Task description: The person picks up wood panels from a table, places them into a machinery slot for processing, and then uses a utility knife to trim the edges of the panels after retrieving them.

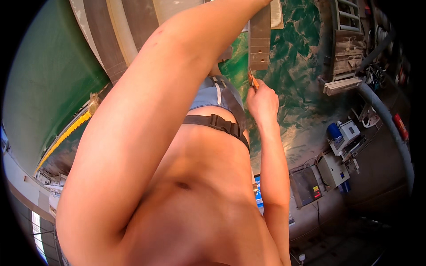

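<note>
My right hand (pixel 263 101) is closed around an orange-handled tool (pixel 253 80), whose tip points up toward the near end of a long brown strip (pixel 259 48). The tool's exact kind is too small to tell. Two small holes show near that end of the strip. Across the upper left runs my left forearm (pixel 213 33), reaching up and right to the top edge. The left hand lies beyond the picture, so its fingers are hidden. A belt with a black buckle (pixel 224 124) crosses my waist above blue shorts (pixel 208 95).
Brown boards (pixel 104 33) lie at upper left beside a large green panel (pixel 44 75). A yellow toothed strip (pixel 64 137) runs along it. Stacked slats (pixel 342 85), a machine with a blue motor (pixel 334 131) and a red cylinder (pixel 400 126) stand right. The floor (pixel 297 57) is worn green.
</note>
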The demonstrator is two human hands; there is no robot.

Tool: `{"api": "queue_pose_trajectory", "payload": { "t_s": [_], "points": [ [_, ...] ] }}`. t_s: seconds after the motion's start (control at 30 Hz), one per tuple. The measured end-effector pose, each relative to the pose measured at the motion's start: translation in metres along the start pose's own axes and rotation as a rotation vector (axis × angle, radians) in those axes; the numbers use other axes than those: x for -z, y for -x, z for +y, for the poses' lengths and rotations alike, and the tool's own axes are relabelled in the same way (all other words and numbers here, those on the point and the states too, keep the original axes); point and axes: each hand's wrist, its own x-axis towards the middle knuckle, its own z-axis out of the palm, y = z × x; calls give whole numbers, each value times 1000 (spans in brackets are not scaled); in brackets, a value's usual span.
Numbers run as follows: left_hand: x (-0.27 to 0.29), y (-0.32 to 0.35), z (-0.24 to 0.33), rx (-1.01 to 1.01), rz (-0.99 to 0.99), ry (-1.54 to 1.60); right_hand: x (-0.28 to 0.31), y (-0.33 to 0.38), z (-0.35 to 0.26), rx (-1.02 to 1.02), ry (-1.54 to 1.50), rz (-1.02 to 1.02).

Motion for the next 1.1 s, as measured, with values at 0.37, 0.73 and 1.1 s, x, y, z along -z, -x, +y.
{"api": "queue_pose_trajectory", "payload": {
  "t_s": [0.37,0.73,1.1],
  "points": [
    [-2,0,5,-19,-30,-5,4,4,-7,-35,113,-6],
    [1,1,6,-21,-18,-3,-12,-13,3,28,90,25],
    [3,-2,0,-28,-51,-42,-60,-29,44,53,-7,-148]
  ]
}}
